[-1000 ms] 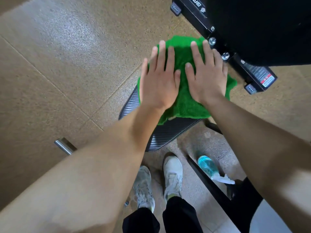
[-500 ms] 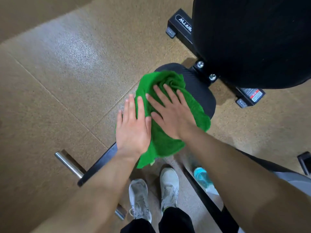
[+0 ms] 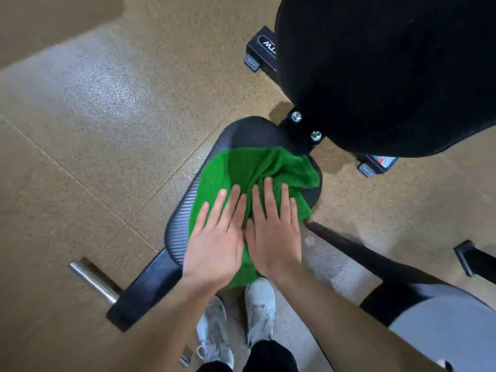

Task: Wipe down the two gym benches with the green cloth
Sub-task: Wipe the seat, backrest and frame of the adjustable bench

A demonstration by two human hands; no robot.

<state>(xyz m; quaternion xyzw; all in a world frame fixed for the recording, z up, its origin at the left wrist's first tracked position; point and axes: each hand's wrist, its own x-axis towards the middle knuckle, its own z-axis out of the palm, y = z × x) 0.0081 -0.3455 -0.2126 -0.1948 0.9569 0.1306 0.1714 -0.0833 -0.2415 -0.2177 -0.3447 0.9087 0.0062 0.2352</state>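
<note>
Green cloth (image 3: 249, 167) lies bunched on the black bench (image 3: 180, 218) pad, covering most of it. Left hand (image 3: 214, 245) and right hand (image 3: 275, 237) press it side by side, fingers (image 3: 268, 196) straight, grasping nothing. Bare pad shows at 12 and 9 o'clock of the fingers; the left hand is nearer.

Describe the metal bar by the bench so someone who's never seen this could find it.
Start at the black seat pad under the green cloth. Follow its black frame toward the lower left; the bar sticks out sideways from it over the tan floor. Its shiny silver finish sets it apart from the matte black frame.
</note>
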